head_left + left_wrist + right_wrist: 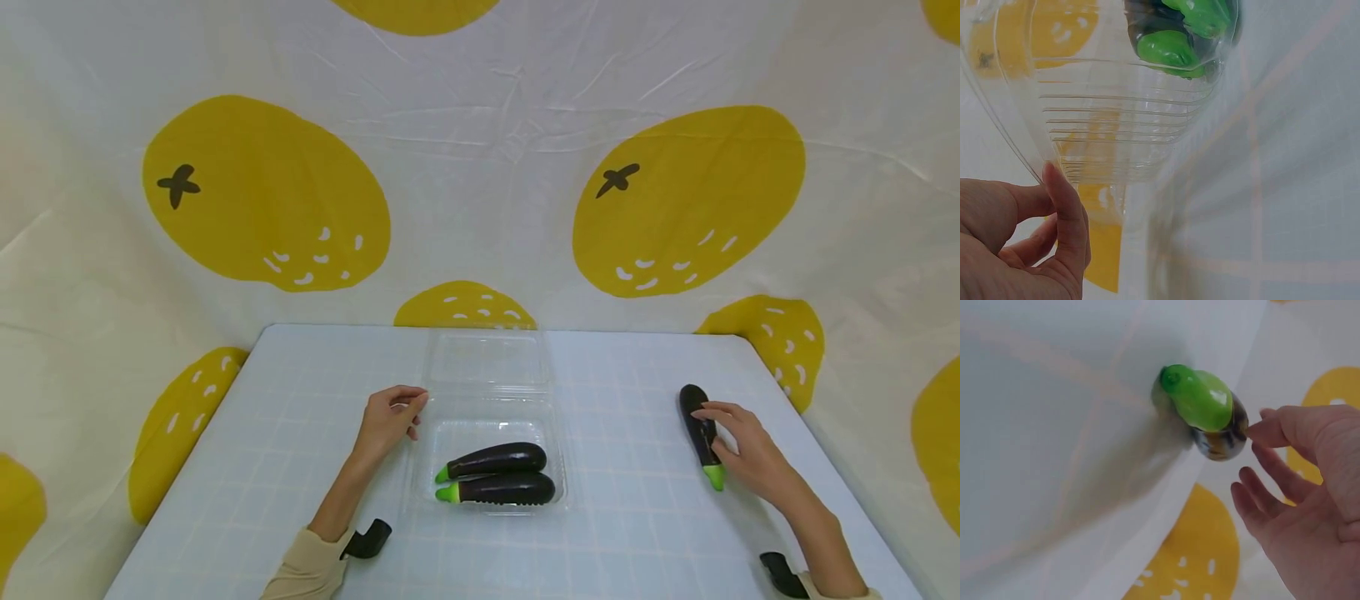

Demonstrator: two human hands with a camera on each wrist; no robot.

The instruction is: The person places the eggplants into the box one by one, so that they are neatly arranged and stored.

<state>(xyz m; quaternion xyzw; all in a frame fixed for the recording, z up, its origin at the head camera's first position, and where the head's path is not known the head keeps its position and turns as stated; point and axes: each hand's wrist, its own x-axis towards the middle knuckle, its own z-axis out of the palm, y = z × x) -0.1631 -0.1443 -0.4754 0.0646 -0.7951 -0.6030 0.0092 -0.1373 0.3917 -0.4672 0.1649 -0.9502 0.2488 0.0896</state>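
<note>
Two grasps: left hand (388, 425) pinches clear, hinged plastic container (480, 429) at its left edge, right hand (753, 454) grips glossy black, green-tipped eggplant (701, 433) right of container, best held squarely across mid-body.

Behind the pale, faintly checked desk (630, 542) hangs a creased whitish backdrop (483, 200). Its print shows a large yellow fruit (255, 183) with a dark mark at 10 o'clock, a matching yellow fruit (697, 192) at 2 o'clock, and a partial fruit (176, 450) at 8 o'clock.
</note>
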